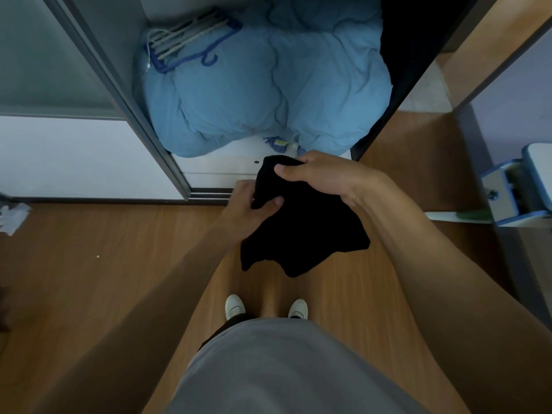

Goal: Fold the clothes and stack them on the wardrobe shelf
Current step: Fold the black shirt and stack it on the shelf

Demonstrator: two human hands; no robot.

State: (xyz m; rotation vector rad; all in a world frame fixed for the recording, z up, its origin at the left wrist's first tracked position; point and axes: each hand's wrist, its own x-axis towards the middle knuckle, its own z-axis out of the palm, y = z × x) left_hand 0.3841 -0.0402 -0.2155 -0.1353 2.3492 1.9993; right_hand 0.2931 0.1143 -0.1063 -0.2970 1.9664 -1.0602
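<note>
A black garment (304, 234) hangs crumpled in the air above the wooden floor, just in front of the open wardrobe. My right hand (322, 176) grips its top edge, thumb over the cloth. My left hand (254, 209) pinches the garment's left side a little lower, thumb on the front. The lower part of the garment dangles loose. The white wardrobe shelf (227, 162) lies right behind my hands, its back filled by a big light-blue duvet (268, 91).
A bundle of blue and grey hangers (185, 46) lies on the duvet at the left. A grey sliding door frame (119, 94) stands left of the opening. A blue-and-white object (519, 192) sits at the right. My white shoes (265, 307) stand on the wooden floor (119, 264).
</note>
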